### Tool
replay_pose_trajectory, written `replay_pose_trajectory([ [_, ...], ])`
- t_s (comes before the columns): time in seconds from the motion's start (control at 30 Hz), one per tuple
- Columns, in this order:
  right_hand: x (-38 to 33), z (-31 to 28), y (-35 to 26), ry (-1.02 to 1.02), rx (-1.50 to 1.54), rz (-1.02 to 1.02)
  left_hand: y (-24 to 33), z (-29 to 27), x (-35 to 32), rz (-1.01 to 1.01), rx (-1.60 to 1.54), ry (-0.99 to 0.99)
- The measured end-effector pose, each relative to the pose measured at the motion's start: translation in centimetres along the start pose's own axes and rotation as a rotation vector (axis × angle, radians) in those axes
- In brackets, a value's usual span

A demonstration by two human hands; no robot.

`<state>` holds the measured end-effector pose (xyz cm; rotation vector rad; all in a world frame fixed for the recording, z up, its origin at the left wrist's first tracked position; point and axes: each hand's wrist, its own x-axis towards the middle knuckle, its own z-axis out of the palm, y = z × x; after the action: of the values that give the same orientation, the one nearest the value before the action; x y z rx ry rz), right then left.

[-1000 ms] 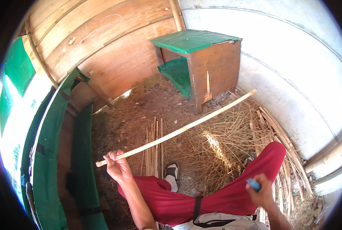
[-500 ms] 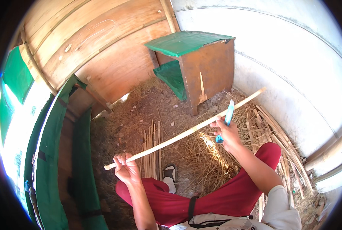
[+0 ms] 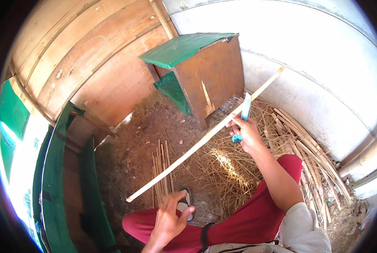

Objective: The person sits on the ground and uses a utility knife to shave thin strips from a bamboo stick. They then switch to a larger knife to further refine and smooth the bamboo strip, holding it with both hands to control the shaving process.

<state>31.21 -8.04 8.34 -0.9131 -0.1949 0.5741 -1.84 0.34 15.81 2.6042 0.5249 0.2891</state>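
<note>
A long, pale strip of split bamboo (image 3: pixel 188 153) slants across the middle of the view, its near left end in the air with no hand on it. My right hand (image 3: pixel 248 135) is closed on the strip, right of its middle, and holds a light-blue utility knife (image 3: pixel 246 107) in the same grip. The knife stands nearly upright across the strip, its blue end showing below my fingers. Below the strip's left end, over my lap, my left hand (image 3: pixel 171 219) is open and empty, fingers apart and slightly blurred.
A bundle of split bamboo strips (image 3: pixel 313 147) lies by the white wall on the right. Thin shavings (image 3: pixel 226 177) cover the ground ahead of me. More strips (image 3: pixel 160 168) lie near my sandal (image 3: pixel 187 197). A green-topped wooden cabinet (image 3: pixel 211 63) and a green-covered bench (image 3: pixel 53 168) stand around.
My left hand has let go of the strip's left end and dropped toward my lap. My right hand still holds strip and knife, and the strip now slants more steeply.
</note>
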Motion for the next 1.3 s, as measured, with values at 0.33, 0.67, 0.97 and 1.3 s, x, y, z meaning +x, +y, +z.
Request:
replay_pose_trajectory([
  [0.33, -1.7, 0.0, 0.5, -0.110, -0.001, -0.045, -0.4, -1.3, 10.5, 0.005, 0.237, -0.142],
  [0.67, -2.3, -0.7, -0.1, -0.097, -0.070, -0.036, -4.7, 0.5, 6.5, -0.723, -1.274, -0.735],
  [0.97, -1.9, -2.5, 0.7, 0.075, -0.122, 0.039, -10.9, 2.9, 0.2, -0.675, -1.885, -0.801],
  [1.3, -2.1, -3.0, -0.4, 0.142, -0.488, -0.135, -10.7, 3.4, -1.6, -0.615, -1.964, -0.738],
])
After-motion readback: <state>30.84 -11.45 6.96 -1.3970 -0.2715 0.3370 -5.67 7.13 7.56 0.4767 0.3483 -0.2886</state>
